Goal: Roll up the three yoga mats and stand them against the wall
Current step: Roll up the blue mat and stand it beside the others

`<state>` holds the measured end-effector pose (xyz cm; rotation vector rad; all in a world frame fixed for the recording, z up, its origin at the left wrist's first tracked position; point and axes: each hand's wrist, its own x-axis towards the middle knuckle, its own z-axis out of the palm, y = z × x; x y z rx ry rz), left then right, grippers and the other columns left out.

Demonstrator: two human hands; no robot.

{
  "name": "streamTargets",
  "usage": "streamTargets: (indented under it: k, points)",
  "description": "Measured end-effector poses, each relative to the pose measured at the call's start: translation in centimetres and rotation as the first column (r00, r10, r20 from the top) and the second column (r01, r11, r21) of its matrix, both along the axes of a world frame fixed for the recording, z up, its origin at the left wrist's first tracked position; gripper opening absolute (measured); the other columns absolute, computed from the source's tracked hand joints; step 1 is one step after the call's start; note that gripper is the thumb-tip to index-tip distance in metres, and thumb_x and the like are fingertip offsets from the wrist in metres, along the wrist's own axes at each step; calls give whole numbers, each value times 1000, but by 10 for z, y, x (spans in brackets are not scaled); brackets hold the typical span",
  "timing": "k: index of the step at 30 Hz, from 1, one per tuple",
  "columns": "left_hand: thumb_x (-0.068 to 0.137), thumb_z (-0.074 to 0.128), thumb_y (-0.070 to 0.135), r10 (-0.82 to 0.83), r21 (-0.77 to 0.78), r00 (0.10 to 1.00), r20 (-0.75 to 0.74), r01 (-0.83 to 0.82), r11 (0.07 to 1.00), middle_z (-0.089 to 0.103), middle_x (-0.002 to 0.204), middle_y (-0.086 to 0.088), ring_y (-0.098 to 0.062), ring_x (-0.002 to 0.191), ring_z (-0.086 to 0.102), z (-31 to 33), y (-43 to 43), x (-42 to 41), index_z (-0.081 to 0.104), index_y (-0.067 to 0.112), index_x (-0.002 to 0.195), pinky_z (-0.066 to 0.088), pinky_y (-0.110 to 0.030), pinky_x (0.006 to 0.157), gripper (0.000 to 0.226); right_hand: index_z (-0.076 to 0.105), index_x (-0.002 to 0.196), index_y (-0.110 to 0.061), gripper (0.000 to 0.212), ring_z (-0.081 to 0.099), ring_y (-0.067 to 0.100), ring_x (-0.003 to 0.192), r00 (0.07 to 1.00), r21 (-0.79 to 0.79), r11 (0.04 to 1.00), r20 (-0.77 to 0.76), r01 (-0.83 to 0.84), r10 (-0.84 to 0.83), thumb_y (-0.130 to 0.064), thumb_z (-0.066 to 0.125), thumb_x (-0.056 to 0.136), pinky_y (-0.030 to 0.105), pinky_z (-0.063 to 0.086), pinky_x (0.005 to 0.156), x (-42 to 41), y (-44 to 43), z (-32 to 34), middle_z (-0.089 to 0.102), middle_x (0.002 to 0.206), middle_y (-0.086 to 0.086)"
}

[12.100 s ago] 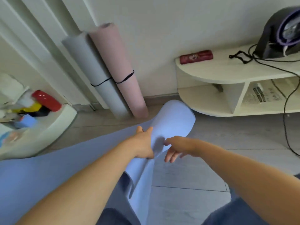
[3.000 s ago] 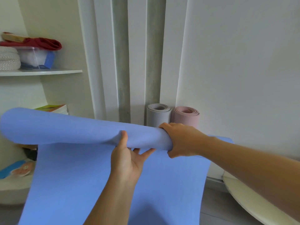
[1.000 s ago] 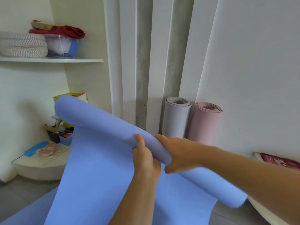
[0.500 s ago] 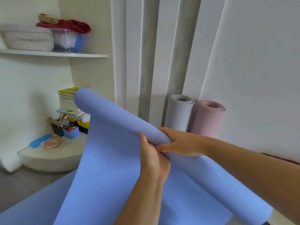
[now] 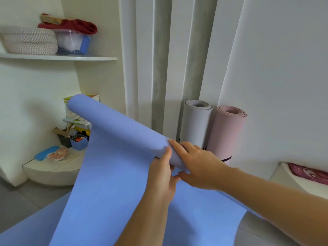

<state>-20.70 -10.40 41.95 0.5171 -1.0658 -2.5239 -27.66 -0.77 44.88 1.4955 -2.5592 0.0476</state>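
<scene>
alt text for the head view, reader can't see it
A left hand and a right hand grip a partly rolled blue yoga mat held up, its loose sheet hanging down. Behind, a grey mat and a pink mat stand rolled, side by side against the wall.

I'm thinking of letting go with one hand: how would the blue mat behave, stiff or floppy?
Probably floppy: the unrolled part of the blue mat hangs down in a soft curve. With no strap showing on it, it may unwind if the left hand or right hand releases. Likely light: both hands hold it up mid-roll.
</scene>
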Motion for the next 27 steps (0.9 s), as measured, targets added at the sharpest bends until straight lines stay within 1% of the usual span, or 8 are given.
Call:
streamTargets:
  k: [2,4,6,11,16,19,22,27]
  points:
    - [98,49,26,-32,19,999,-43,33,999,70,110,-8,-22,103,66,-4,-3,3,61,15,120,56,-40,74,27,8,150,-34,90,44,19,121,971,-44,999,238,2,8,-46,65,81,33,42,98,-8,1,10,38,137,-5]
    - [98,48,24,-69,25,994,-89,71,997,68,115,-12,-27,106,65,-7,-2,4,58,13,125,56,-43,80,31,23,144,-38,91,51,13,114,892,-52,996,450,66,-36,-47,76,70,33,46,96,-16,0,23,48,129,-11]
    - [96,49,25,-106,24,986,-132,110,994,67,117,-13,-29,107,65,-7,2,3,55,13,128,53,-45,86,35,35,135,-35,85,57,12,104,854,30,992,507,120,-118,-45,80,63,33,51,89,-20,-2,32,57,117,-11]
    - [84,53,33,-85,94,959,-269,114,989,65,123,-9,-23,116,60,-4,7,-1,53,18,130,57,-40,81,48,46,117,-22,58,60,18,85,919,7,990,369,144,-136,-30,76,68,34,53,69,-12,-10,40,61,97,-3]
    - [90,55,31,-96,21,985,-143,100,995,62,122,0,-18,115,58,-2,7,-4,55,26,126,56,-40,83,37,42,123,-24,57,57,22,79,961,-14,987,231,158,-151,-26,69,73,31,47,60,-16,-6,35,60,92,-1]
    - [98,49,14,-44,58,997,-59,47,997,64,114,-9,-22,97,64,-2,4,-4,55,13,126,55,-36,80,29,37,129,-24,58,60,25,92,988,-14,991,81,130,-129,-32,65,79,29,44,66,-16,-6,22,62,105,-1]
    - [95,40,5,-31,80,999,-37,34,996,64,102,-14,-26,90,62,4,3,-1,59,4,116,47,-40,88,28,28,140,-22,63,59,25,101,995,-13,995,-40,94,-95,-32,58,85,29,42,69,-9,-9,4,55,118,-2]
    - [92,52,35,-142,-27,989,-44,141,990,72,96,-7,-18,86,68,2,-3,5,67,12,108,53,-34,67,32,6,151,-20,84,53,24,105,995,-6,1000,-95,4,-4,-32,57,84,29,36,67,1,-3,-8,45,125,-1]
